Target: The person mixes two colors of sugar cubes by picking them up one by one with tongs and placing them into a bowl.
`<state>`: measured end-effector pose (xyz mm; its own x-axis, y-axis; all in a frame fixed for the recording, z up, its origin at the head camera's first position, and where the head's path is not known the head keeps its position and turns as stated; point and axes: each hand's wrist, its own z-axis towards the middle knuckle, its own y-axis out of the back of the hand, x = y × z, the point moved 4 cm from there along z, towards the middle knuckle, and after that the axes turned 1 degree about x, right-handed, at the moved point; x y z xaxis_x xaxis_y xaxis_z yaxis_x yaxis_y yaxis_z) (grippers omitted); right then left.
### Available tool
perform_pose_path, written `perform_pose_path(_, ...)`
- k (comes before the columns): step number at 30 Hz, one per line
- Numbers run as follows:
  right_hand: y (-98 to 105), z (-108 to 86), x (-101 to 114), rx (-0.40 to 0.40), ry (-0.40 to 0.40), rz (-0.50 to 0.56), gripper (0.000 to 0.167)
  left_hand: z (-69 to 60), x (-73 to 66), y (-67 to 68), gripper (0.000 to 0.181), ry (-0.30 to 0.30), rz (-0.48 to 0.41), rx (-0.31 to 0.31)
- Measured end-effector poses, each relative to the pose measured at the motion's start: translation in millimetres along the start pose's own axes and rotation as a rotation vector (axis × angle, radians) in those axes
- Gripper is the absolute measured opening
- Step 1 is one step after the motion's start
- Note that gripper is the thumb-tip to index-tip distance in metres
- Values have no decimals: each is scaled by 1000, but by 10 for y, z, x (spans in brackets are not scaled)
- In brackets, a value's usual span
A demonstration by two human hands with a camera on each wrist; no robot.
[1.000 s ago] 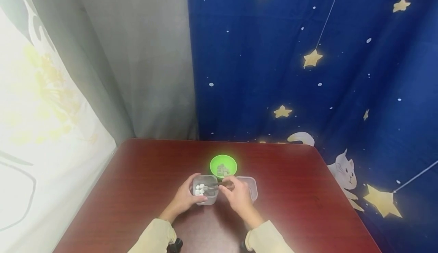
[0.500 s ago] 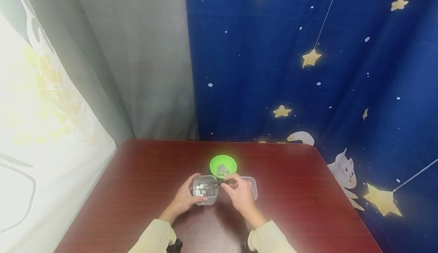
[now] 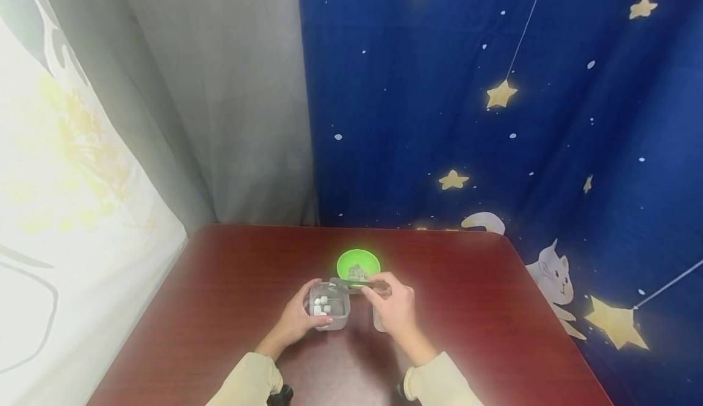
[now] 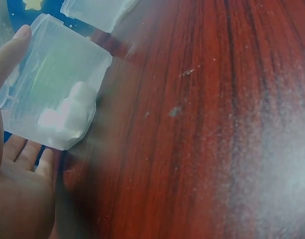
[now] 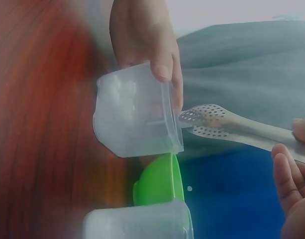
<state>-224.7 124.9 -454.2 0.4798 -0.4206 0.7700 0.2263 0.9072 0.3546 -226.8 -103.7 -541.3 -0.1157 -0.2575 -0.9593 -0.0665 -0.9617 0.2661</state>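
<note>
My left hand [image 3: 296, 317] grips a clear plastic container [image 3: 339, 320], thumb and fingers on opposite sides. Several small white chunks [image 3: 321, 305] lie in its left part; through the wall in the left wrist view they are a white heap [image 4: 70, 112]. My right hand [image 3: 396, 303] holds metal tongs [image 3: 357, 283] with perforated ends. In the right wrist view the tongs' ends [image 5: 212, 115] are close together just outside the container's mouth. Whether they pinch anything is unclear. Behind the container stands a green bowl [image 3: 357, 258] with several greyish cubes [image 3: 357, 273].
A second clear container [image 3: 379, 320] stands right of the first, mostly hidden under my right hand; it also shows in the right wrist view [image 5: 137, 221]. The red-brown table [image 3: 263, 259] ends at a grey and a blue star-patterned curtain [image 3: 439, 88].
The tongs have risen out of the container toward its far rim, as my right hand moved up and right. My left hand keeps the container in place. The white chunks have shifted slightly.
</note>
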Motion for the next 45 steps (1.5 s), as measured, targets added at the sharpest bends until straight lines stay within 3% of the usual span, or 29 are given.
perform_pose_path(5, 67, 41, -17, -40, 28, 6, 23, 38, 145, 0, 94, 16, -26, 4)
perform_pose_path(11, 175, 131, -20, -83, 48, -6, 21, 51, 159, 8, 94, -10, -40, 13)
perform_pose_path(17, 240, 210, -49, -93, 34, 64, 20, 44, 157, 9, 94, 16, -20, 7)
perform_pose_path(20, 268, 229, -39, -105, 33, 62, 21, 29, 110, 0, 93, 18, -22, 7)
perform_pose_path(27, 366, 232, 233, -121, 79, 30, 21, -53, -174, 15, 90, -6, -46, 23)
perform_pose_path(33, 302, 222, -102, -113, 20, 39, 21, -65, -208, 21, 90, 1, -37, 35)
perform_pose_path(37, 310, 211, -120, -107, 15, 49, 20, -68, -201, 19, 90, 0, -35, 25)
perform_pose_path(44, 279, 176, -152, -89, -29, 78, 21, 34, 163, -1, 93, 1, -19, 7)
perform_pose_path(45, 271, 163, -161, -82, -40, 79, 21, 37, 165, -4, 93, -1, -17, 8)
